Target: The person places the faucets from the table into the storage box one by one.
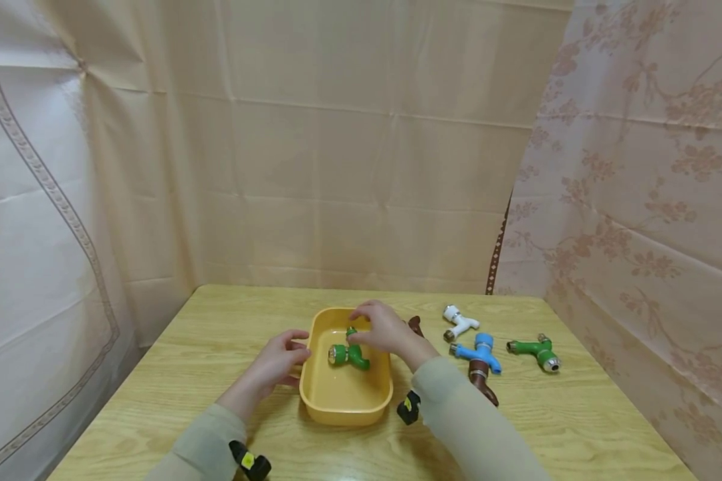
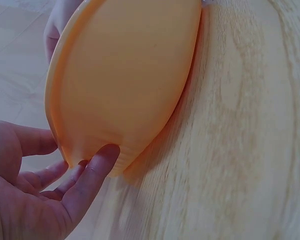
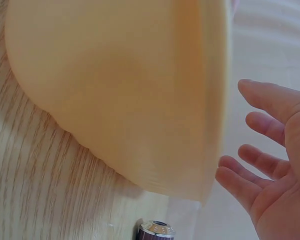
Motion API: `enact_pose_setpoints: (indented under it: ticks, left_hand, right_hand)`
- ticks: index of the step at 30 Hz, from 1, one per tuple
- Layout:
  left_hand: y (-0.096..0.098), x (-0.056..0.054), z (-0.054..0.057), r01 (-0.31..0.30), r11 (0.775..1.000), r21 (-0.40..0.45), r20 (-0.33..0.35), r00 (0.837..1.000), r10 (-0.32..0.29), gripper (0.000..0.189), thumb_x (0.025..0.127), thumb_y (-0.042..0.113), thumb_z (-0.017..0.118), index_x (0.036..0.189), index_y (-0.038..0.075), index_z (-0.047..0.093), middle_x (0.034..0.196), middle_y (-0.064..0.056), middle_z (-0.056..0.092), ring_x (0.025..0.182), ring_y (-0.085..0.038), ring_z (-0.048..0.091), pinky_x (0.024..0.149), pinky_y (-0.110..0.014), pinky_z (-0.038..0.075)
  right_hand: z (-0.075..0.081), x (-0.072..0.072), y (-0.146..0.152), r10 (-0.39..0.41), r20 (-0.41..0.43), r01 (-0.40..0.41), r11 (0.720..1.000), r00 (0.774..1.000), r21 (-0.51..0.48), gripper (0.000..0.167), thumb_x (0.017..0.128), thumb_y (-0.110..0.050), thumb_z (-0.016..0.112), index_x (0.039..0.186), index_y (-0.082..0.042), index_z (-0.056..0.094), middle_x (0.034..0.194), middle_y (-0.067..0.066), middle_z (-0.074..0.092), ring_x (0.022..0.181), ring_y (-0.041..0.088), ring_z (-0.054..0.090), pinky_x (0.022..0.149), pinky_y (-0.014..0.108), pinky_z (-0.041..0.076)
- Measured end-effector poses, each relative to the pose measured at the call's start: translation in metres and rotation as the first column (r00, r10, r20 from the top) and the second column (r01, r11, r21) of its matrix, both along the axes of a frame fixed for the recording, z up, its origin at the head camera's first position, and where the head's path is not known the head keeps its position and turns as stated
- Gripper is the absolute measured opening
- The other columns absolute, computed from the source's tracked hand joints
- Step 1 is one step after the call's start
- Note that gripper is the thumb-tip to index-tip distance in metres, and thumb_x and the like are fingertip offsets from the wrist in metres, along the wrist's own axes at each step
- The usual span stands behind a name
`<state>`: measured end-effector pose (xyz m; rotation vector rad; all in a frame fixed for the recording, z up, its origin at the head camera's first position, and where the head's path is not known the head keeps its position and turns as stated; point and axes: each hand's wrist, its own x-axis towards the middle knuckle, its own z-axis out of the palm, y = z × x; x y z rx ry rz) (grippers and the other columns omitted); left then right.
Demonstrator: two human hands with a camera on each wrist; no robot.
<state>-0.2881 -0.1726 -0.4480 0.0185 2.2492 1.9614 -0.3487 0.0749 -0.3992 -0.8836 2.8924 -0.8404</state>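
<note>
A yellow plastic basin [image 1: 345, 415] stands on the table. Inside it lies a green plastic tap [image 1: 350, 355] with a shiny metal end. My left hand [image 1: 278, 359] is at the basin's left side, its relaxed fingers [image 2: 90, 180] touching the outer wall near the rim. Over the basin's far right part is my right hand [image 1: 380, 327], just above the green tap. In the right wrist view, the fingers [image 3: 262, 95] of that hand are spread beside the rim with nothing between them. The tap is hidden behind the basin wall in both wrist views.
Right of the basin lie a white tap [image 1: 459, 323], a blue tap [image 1: 478, 354], a brown tap [image 1: 481, 382] against the blue one, and another green tap [image 1: 537, 351]. Another brown piece [image 1: 417, 325] shows partly behind my right wrist. Curtains hang around the table [image 1: 247, 310].
</note>
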Motion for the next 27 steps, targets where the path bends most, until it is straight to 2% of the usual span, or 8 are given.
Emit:
enact_pose_setpoints:
  ticks: [10, 19, 27]
  left_hand:
    - [0.001, -0.001, -0.003, -0.012, 1.000, 0.000, -0.016, 1.000, 0.012, 0.045, 0.100, 0.005, 0.057, 0.143, -0.002, 0.048, 0.122, -0.026, 0.056, 0.101, -0.036, 0.065, 0.061, -0.049, 0.061]
    - [0.001, -0.001, -0.002, -0.009, 1.000, 0.000, -0.015, 1.000, 0.009, 0.045, 0.100, 0.006, 0.057, 0.143, -0.002, 0.048, 0.121, -0.024, 0.056, 0.102, -0.036, 0.064, 0.061, -0.048, 0.061]
    - [0.000, 0.000, -0.001, -0.009, 1.000, 0.001, 0.008, 1.000, 0.009, 0.046, 0.101, 0.006, 0.057, 0.145, -0.001, 0.047, 0.121, -0.023, 0.056, 0.103, -0.036, 0.064, 0.063, -0.047, 0.061]
  right_hand:
    - [0.004, 0.003, 0.010, -0.022, -0.019, 0.022, 1.000, 1.000, -0.011, 0.043, 0.091, -0.036, 0.079, 0.126, -0.014, 0.069, 0.138, 0.008, 0.057, 0.123, 0.031, 0.057, 0.102, 0.047, 0.049]
    - [0.013, 0.009, 0.028, -0.040, -0.063, 0.037, 0.998, 0.997, -0.048, 0.043, 0.090, -0.029, 0.080, 0.129, -0.014, 0.068, 0.141, 0.011, 0.057, 0.131, 0.034, 0.051, 0.109, 0.053, 0.041]
    - [0.018, 0.012, 0.049, -0.048, -0.083, 0.043, 0.997, 0.995, -0.065, 0.050, 0.090, -0.032, 0.080, 0.132, -0.010, 0.066, 0.147, 0.014, 0.050, 0.129, 0.036, 0.053, 0.099, 0.049, 0.052]
